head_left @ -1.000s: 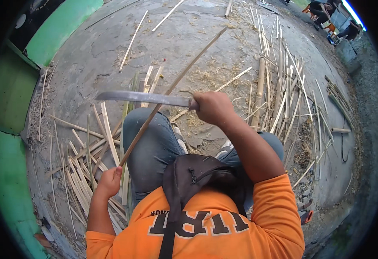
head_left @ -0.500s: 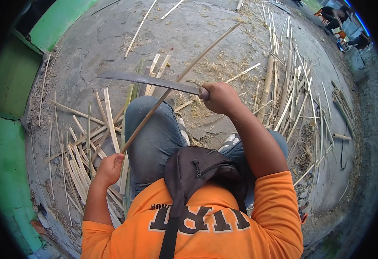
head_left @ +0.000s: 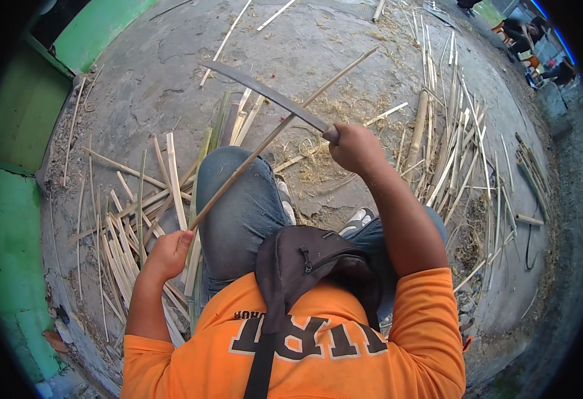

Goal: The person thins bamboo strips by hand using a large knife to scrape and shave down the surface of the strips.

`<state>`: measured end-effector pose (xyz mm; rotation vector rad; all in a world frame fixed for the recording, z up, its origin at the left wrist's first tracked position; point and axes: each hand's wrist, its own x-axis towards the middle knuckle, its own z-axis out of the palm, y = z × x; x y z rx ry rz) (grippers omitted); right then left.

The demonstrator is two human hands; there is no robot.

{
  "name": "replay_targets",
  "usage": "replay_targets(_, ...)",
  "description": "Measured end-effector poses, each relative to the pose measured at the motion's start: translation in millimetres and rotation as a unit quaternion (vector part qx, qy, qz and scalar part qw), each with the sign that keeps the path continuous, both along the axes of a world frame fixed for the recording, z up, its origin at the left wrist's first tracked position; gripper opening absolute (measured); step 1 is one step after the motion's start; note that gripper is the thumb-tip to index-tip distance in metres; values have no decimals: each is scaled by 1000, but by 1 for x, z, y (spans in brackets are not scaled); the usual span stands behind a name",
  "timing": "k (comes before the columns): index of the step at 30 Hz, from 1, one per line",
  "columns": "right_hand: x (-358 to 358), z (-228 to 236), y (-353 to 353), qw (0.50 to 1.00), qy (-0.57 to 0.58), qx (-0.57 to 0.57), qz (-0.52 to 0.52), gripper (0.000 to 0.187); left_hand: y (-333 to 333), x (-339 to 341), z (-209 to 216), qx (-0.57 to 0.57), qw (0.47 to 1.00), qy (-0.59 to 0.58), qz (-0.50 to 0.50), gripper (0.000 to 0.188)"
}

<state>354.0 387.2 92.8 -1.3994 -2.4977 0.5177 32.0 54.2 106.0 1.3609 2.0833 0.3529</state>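
Observation:
My right hand (head_left: pixel 358 151) is closed round the short handle of a machete (head_left: pixel 265 91). Its long dark blade points to the far left and crosses over a bamboo strip (head_left: pixel 251 158), touching or nearly touching it. The near end of that strip is in my left hand (head_left: pixel 171 253), thumb laid along it, beside my left knee. From there the strip slants up and away to the right, past the blade, its far end raised over the ground. The underside of the blade at the crossing is hidden.
Split bamboo strips (head_left: pixel 120 249) lie heaped left of my left leg. Another pile of strips (head_left: pixel 452 149) and a thick bamboo pole (head_left: pixel 418 130) lie to the right. Pale shavings (head_left: pixel 331 110) litter the concrete ahead. A green wall (head_left: pixel 8 266) stands at left; people (head_left: pixel 524 36) sit far right.
The machete has slid along the strip toward its far end, my right hand shifting right and slightly nearer. Its blade tip has swung right and away. My left hand stays nearly in place.

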Motion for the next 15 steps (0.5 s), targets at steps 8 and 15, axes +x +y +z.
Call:
replay_targets(8,-19,9,-34,991,-14,0,135,14,-3,-1,-14,17,1000,4,-4,73)
replay_targets(15,-16,3,-14,992,-44,-8,116,13,3,-6,-13,8,1000,-23,0,76)
